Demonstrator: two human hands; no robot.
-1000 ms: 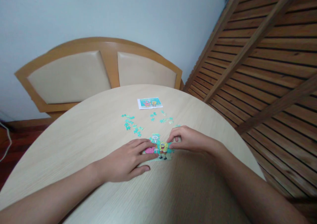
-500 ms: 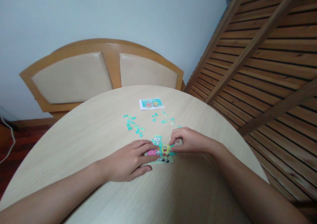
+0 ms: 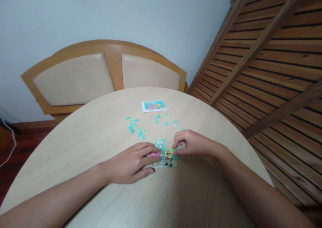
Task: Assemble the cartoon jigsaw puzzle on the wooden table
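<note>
A partly joined jigsaw puzzle (image 3: 169,153) with cartoon figures on a teal ground lies flat near the middle of the table. My left hand (image 3: 137,162) rests palm down at its left side, fingers stretched over the pink figure and holding nothing. From the right, my right hand (image 3: 188,143) reaches to the puzzle's edge beside the yellow figure. Its thumb and forefinger are pinched on a small teal puzzle piece there, mostly hidden by the fingers.
Loose teal puzzle pieces (image 3: 133,125) lie beyond my left hand, with several more pieces (image 3: 171,123) further right. A picture card (image 3: 154,105) lies behind them on the round table (image 3: 100,120). A padded chair back (image 3: 75,78) and a slatted wooden screen (image 3: 264,53) stand beyond.
The puzzle has shifted very slightly toward me under my fingers, and my left fingers now uncover a little more of its lower left. Both hands stay almost in place.
</note>
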